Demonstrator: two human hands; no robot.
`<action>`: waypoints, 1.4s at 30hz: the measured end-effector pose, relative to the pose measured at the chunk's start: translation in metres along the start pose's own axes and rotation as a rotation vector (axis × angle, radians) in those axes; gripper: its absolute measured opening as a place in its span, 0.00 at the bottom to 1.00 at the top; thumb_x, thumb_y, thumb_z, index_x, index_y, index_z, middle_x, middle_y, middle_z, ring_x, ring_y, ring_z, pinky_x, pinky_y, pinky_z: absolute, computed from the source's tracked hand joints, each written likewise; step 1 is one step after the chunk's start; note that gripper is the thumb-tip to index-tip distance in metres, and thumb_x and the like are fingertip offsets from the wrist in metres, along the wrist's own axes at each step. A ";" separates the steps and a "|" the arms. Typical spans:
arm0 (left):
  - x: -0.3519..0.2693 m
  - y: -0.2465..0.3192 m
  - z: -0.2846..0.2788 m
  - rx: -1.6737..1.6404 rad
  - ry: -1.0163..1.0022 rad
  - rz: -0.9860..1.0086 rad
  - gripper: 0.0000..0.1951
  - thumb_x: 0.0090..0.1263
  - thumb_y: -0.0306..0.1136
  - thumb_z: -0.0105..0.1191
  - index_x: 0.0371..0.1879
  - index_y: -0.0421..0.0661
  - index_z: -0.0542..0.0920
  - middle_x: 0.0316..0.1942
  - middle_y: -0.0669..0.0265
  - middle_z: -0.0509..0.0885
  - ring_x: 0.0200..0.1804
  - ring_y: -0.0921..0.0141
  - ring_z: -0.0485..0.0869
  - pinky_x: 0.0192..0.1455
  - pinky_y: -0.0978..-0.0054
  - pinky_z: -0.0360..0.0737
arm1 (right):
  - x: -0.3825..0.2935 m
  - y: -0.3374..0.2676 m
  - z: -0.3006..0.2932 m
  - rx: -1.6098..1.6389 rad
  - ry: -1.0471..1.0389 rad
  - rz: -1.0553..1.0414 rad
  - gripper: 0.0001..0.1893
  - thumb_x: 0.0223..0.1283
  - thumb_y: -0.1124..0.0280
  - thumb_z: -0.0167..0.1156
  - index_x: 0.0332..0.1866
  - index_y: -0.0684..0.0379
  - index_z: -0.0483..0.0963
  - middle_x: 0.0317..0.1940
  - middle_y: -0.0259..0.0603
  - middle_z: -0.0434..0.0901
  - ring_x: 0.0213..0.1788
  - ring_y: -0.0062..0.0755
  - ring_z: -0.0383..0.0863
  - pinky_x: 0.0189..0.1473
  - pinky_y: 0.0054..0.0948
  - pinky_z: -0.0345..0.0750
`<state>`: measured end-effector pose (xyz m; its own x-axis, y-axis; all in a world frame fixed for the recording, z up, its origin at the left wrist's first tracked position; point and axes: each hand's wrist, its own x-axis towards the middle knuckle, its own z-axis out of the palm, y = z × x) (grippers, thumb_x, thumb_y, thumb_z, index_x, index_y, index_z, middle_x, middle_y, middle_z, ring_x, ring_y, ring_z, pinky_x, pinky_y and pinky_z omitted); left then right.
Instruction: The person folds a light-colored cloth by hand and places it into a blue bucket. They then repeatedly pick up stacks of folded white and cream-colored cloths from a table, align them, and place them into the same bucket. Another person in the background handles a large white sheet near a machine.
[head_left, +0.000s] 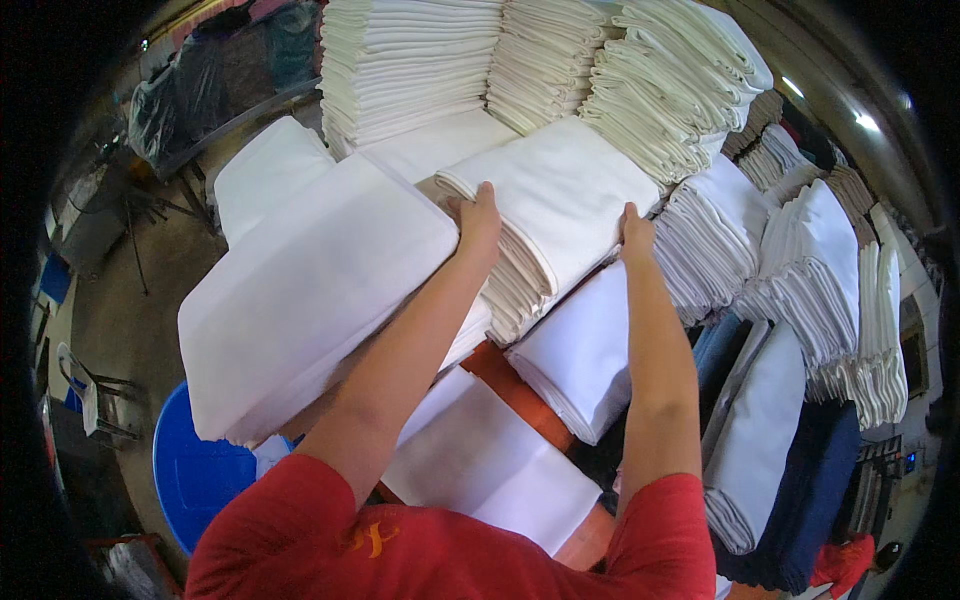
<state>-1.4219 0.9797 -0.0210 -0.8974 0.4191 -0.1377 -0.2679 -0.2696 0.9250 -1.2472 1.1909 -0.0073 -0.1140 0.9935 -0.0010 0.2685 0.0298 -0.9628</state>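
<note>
A thick folded white cloth lies on top of a stack of folded cream-white cloths in front of me. My left hand grips its near left side with the thumb up; the other fingers are partly hidden. At the right edge, my right hand holds the same cloth, its fingertips out of sight beneath it. Close to my left forearm stands a tall stack topped with smooth white fabric. Below my right hand rests another folded white cloth.
Tall piles of folded white cloth rise at the back, with more stacks to the right. A white sheet lies on an orange surface. A blue tub and a chair stand left. Another person's red sleeve shows lower right.
</note>
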 end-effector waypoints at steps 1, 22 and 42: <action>-0.004 0.003 0.003 0.130 0.006 0.057 0.44 0.69 0.46 0.51 0.70 0.30 0.39 0.73 0.47 0.42 0.74 0.57 0.46 0.74 0.63 0.51 | 0.008 0.000 0.003 0.018 -0.005 -0.025 0.37 0.58 0.49 0.60 0.52 0.82 0.68 0.47 0.62 0.76 0.47 0.51 0.78 0.48 0.39 0.75; -0.225 0.011 -0.443 0.657 -0.815 -0.550 0.18 0.74 0.44 0.47 0.52 0.42 0.77 0.42 0.68 0.81 0.42 0.76 0.78 0.45 0.80 0.75 | -0.406 0.181 -0.128 -0.691 -0.158 -0.425 0.20 0.59 0.59 0.60 0.47 0.67 0.76 0.52 0.60 0.74 0.55 0.59 0.72 0.60 0.47 0.66; -0.261 -0.074 -0.360 1.024 -1.116 -0.008 0.33 0.59 0.43 0.62 0.57 0.32 0.68 0.54 0.43 0.74 0.56 0.51 0.75 0.59 0.61 0.71 | -0.586 0.207 -0.252 -0.198 0.218 0.364 0.28 0.53 0.58 0.68 0.49 0.73 0.73 0.43 0.51 0.80 0.43 0.35 0.79 0.46 0.32 0.75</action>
<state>-1.2939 0.5781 -0.1813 -0.0537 0.9674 -0.2474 0.5029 0.2402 0.8303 -0.8838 0.6428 -0.1381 0.2194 0.9425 -0.2520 0.4332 -0.3255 -0.8405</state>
